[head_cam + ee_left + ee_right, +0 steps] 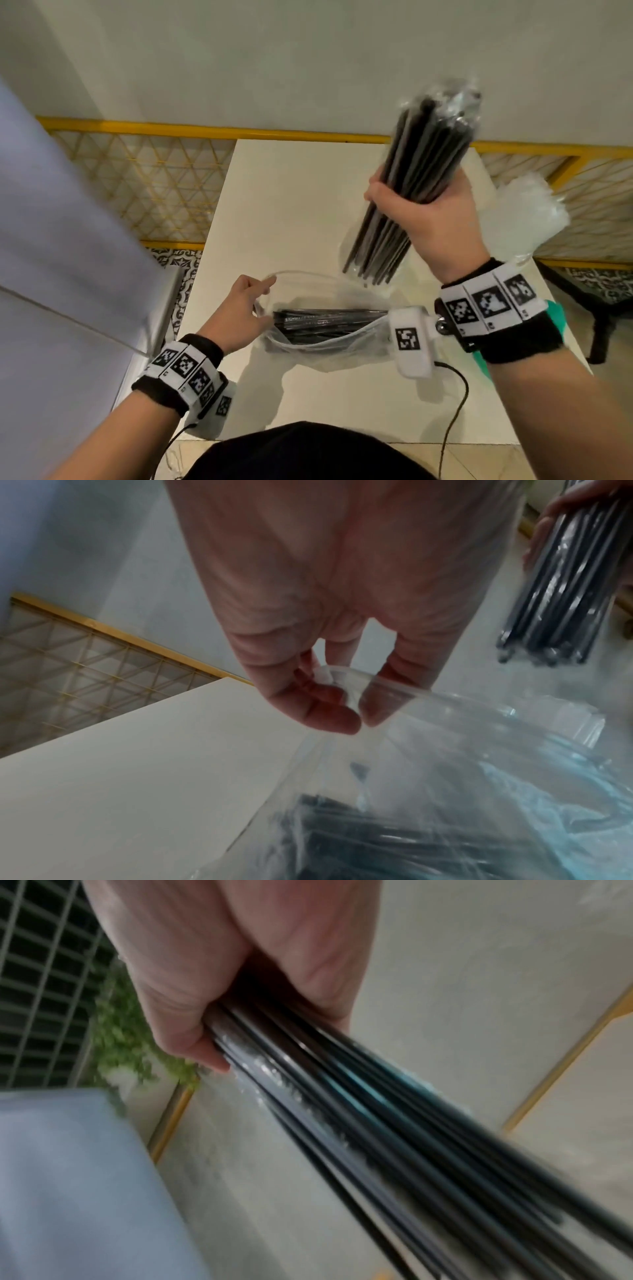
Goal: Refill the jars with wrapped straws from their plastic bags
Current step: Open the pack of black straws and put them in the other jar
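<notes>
Over the white table [308, 212], right hand [435, 219] grips straws [421, 164] near-upright.

In the right wrist view, the bundle of black straws [359, 1123] is smeared by motion blur and runs off the lower right edge. The right hand [435, 219] covers the bundle's middle. In the left wrist view, the straws inside the clear bag [445, 818] are blurred and cut off below.
</notes>
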Available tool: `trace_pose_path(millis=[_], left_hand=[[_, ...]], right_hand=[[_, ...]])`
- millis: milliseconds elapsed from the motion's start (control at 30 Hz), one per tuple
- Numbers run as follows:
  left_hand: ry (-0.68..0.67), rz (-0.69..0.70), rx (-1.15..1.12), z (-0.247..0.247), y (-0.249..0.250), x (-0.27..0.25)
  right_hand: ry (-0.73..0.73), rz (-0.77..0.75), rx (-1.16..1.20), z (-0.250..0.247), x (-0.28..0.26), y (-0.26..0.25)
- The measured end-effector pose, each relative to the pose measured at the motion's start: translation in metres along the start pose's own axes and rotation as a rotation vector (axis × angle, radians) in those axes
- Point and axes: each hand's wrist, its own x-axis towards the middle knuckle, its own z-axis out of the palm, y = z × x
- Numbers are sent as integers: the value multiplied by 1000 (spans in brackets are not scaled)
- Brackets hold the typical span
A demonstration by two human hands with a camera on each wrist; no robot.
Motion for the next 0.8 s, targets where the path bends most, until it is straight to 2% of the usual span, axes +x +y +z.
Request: trace_pose_path(millis=[100,167,400,533,667,800], left_hand=[[4,-22,20,-1,0,2],[13,-32,19,-1,0,3],[21,-58,32,-3,-3,2],[29,-62,31,-5,-5,0],[70,-43,15,-8,-5,-1],[89,-40,-16,-9,-1,-1]], right_hand=[[194,-62,41,-18,28,-1],[233,-43,44,-22,41,15],[127,263,-127,-5,36,103],[127,324,-281,-10,26,131],[140,282,-302,-18,18,129],[110,26,-624,-19,12,102]])
